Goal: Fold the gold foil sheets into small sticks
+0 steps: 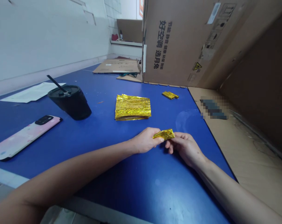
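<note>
1. Held the folded foil piece (167,134) in the left hand (143,141), above the near-middle part of the blue table (141,186). Closed the left thumb and fingers around its left end, with almost no opening between them.
2. Brought the right hand (189,150) to the right end of the same piece, with the fingers half curled and the tips touching or just beside it. Could not tell from this view whether really pinched there.
3. Saw the gold foil stack (133,107) on the far side of the hands, a little to the left, and the small gold pieces (170,95) farther away, more to the right.
4. Noticed also a dark cup (72,102) and a phone (26,135) on the left side, and a cardboard box (180,43) on the far right.
5. Judged the folded piece to be very light, thin and soft, perhaps slippery on its shiny face, and easy to crease or tear.
6. Seemed best to take it by both short ends, flat between thumb and forefinger, with gentle pressure, and not to squeeze or pull strongly at the middle.
</note>
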A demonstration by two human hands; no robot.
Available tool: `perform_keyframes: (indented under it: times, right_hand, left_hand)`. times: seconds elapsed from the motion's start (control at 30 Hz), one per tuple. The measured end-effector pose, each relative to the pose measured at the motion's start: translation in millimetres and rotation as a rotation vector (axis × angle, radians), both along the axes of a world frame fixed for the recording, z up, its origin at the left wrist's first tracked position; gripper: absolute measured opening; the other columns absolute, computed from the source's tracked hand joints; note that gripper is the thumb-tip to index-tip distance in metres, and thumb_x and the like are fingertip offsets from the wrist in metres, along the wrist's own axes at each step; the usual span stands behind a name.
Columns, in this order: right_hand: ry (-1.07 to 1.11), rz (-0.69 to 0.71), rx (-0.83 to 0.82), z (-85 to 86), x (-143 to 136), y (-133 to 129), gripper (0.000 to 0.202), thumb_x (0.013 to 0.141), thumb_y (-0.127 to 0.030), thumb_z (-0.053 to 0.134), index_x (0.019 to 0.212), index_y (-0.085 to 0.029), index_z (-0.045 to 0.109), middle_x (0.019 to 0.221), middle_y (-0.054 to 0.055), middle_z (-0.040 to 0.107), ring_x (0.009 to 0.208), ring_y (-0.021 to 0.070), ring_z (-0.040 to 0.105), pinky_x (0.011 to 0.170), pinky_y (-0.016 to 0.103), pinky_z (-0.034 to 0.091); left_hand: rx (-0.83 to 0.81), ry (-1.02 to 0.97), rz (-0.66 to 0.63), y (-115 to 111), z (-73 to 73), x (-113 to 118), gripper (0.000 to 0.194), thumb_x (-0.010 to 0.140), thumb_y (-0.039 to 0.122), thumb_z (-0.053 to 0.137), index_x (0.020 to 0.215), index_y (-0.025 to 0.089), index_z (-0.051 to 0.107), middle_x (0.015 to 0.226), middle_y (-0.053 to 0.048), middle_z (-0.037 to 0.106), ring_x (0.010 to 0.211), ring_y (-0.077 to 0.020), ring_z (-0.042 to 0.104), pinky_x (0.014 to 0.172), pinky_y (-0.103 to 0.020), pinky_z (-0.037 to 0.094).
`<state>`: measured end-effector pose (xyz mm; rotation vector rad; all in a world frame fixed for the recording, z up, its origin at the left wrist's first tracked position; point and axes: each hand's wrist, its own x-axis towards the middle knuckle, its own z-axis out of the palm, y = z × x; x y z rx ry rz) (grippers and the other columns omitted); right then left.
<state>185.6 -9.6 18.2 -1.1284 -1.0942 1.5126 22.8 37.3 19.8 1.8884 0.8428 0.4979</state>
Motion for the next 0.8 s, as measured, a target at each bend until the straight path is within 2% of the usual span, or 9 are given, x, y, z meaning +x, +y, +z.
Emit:
perform_keyframes:
  times: [0.2,0.4,0.6,0.8]
  right_hand:
    - [0.077,0.057,0.019,0.7,2.7,0.5,0.023,0.072,-0.033,0.056,0.069,-0.012,0.065,0.061,0.005,0.065,0.044,0.0118,0.055,0.049,0.025,0.042]
    - [0.084,0.005,0.015,2.3,3.3,1.4,0.027,0.071,-0.041,0.06,0.072,-0.014,0.064,0.062,0.005,0.066,0.044,0.0113,0.055,0.049,0.026,0.044]
    - [-0.007,-0.047,0.053,-2.2,3.1,2.6,0.021,0.068,-0.035,0.066,0.071,-0.014,0.063,0.06,0.002,0.064,0.045,0.0105,0.056,0.05,0.024,0.044]
    - [-0.096,-0.064,0.131,-3.0,2.7,2.0,0.02,0.066,-0.033,0.068,0.071,-0.015,0.064,0.062,0.001,0.065,0.048,0.01,0.057,0.052,0.024,0.043]
  left_hand:
    - [0.02,0.003,0.02,1.5,-2.4,-0.5,0.015,0.076,0.026,0.045,0.066,0.015,0.046,0.053,0.006,0.041,0.048,-0.0063,0.035,0.046,-0.019,0.028]
    - [-0.068,-0.001,-0.01,3.2,0.9,-1.5,0.015,0.074,0.028,0.046,0.067,0.014,0.045,0.051,0.006,0.04,0.046,-0.0057,0.034,0.044,-0.018,0.027]
    - [0.04,0.096,-0.003,1.5,-0.8,-2.9,0.017,0.075,0.03,0.045,0.068,0.015,0.049,0.054,0.005,0.043,0.047,-0.0065,0.038,0.044,-0.018,0.028]
    - [0.041,0.099,0.008,1.8,-3.7,-3.0,0.018,0.076,0.03,0.045,0.073,0.014,0.052,0.055,0.004,0.047,0.048,-0.007,0.041,0.045,-0.018,0.031]
